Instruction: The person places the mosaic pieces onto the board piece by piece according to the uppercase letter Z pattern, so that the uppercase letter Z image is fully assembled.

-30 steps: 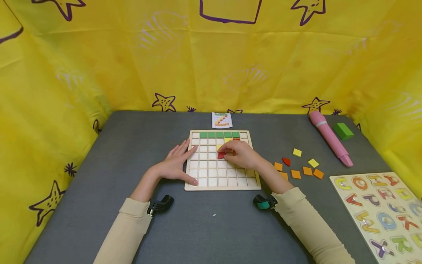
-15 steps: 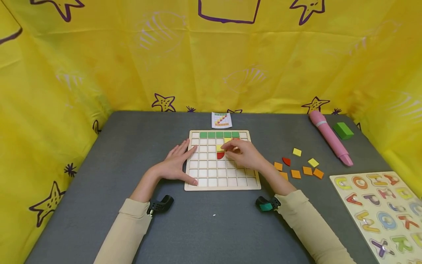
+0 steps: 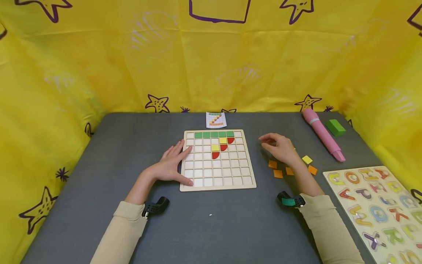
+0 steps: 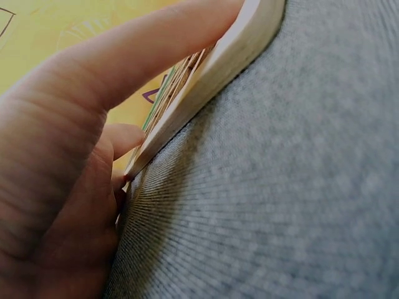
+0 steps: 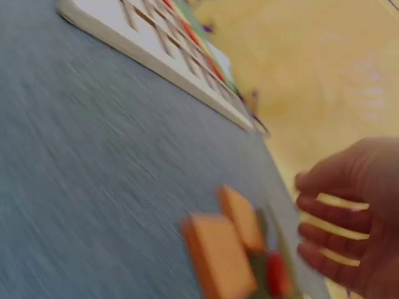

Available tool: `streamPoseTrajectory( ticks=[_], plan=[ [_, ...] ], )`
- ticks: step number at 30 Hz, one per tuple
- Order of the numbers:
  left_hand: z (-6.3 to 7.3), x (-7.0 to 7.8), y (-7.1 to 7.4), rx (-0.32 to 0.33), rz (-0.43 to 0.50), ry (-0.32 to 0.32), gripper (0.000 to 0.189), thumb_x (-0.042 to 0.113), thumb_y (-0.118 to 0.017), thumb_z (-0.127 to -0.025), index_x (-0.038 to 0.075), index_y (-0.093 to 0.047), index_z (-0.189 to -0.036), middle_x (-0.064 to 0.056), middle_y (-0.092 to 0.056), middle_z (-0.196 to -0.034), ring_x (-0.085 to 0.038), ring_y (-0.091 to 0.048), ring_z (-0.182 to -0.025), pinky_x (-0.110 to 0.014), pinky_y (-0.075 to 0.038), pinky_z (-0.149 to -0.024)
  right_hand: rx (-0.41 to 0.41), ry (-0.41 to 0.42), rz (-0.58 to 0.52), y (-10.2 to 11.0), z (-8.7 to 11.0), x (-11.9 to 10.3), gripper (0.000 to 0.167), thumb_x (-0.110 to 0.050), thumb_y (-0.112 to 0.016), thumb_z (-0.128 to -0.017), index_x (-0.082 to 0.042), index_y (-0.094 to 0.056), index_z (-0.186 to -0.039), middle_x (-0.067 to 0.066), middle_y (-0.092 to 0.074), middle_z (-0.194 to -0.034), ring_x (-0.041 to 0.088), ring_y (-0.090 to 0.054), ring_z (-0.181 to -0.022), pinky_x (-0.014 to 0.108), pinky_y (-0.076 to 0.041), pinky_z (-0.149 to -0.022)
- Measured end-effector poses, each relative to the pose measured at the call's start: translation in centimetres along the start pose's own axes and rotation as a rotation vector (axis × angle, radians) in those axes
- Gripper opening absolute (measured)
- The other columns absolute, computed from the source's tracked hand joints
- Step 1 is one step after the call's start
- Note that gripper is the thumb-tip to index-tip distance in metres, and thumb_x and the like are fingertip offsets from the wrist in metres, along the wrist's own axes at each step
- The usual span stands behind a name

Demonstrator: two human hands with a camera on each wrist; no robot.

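A wooden grid board (image 3: 227, 172) lies on the dark table. My left hand (image 3: 169, 167) rests along its left side, fingers spread, thumb on the lower left corner; in the left wrist view the thumb (image 4: 149, 53) reaches across the rim. A row of green tiles (image 3: 214, 135) sits near the board's top. Below it, yellow tiles (image 3: 215, 147) and red quarter-round pieces (image 3: 215, 155) step down diagonally leftward. Right of the board, my right hand (image 3: 281, 148) hovers with loosely bent fingers, nothing visible in them. Loose orange tiles (image 3: 278, 173) and a yellow tile (image 3: 307, 160) lie around it.
Behind the board is a small pattern card (image 3: 215, 120). A pink marker-shaped stick (image 3: 323, 134) and a green block (image 3: 335, 127) lie at the back right. An alphabet puzzle board (image 3: 366, 205) covers the right front. Yellow cloth (image 3: 211, 66) hangs behind the table.
My right hand has let go of a red quarter-round piece, now in the grid, and moved right to above the loose tiles. My left hand stays on the board. The view has shifted slightly.
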State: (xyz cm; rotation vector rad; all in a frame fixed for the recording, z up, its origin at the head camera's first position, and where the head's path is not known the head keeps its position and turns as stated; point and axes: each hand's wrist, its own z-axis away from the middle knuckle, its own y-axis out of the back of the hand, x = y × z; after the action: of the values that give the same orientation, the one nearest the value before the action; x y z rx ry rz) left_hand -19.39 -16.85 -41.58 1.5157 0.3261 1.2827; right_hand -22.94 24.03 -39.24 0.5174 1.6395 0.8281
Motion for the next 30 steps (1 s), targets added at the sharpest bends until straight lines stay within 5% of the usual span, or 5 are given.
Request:
streamPoseTrajectory(
  ticks=[5, 10, 30],
  plan=[
    [0.2, 0.0, 0.1, 0.000, 0.003, 0.006, 0.127, 0.066, -0.080, -0.064, 0.012, -0.014, -0.158, -0.015, 0.010, -0.162, -0.028, 0.009, -0.148, -0.052, 0.002, -0.115, -0.013, -0.065, 0.138, 2.9, 1.2, 1.7, 0.031, -0.005, -0.058, -0.089, 0.004, -0.063, -0.119, 0.028, -0.058, -0.119, 0.044, -0.052, -0.108, 0.058, -0.039, -0.094],
    [0.2, -0.1, 0.1, 0.000, 0.000, 0.011, 0.127, 0.066, -0.080, -0.063, 0.012, -0.014, -0.158, -0.015, 0.010, -0.162, -0.029, 0.009, -0.148, -0.052, 0.002, -0.115, -0.022, -0.079, 0.215, 3.6, 1.5, 2.7, 0.035, -0.002, -0.058, -0.083, 0.010, -0.062, -0.116, 0.033, -0.058, -0.113, 0.048, -0.048, -0.105, 0.061, -0.036, -0.093],
    [0.2, 0.2, 0.1, -0.002, 0.018, 0.011, 0.126, 0.064, -0.081, -0.064, 0.013, -0.014, -0.158, -0.014, 0.010, -0.162, -0.028, 0.010, -0.148, -0.054, 0.001, -0.115, 0.039, -0.103, 0.115, 1.6, 0.9, 2.3, 0.032, -0.008, -0.068, -0.087, 0.004, -0.063, -0.116, 0.023, -0.065, -0.105, 0.035, -0.059, -0.095, 0.045, -0.045, -0.084]
  ],
)
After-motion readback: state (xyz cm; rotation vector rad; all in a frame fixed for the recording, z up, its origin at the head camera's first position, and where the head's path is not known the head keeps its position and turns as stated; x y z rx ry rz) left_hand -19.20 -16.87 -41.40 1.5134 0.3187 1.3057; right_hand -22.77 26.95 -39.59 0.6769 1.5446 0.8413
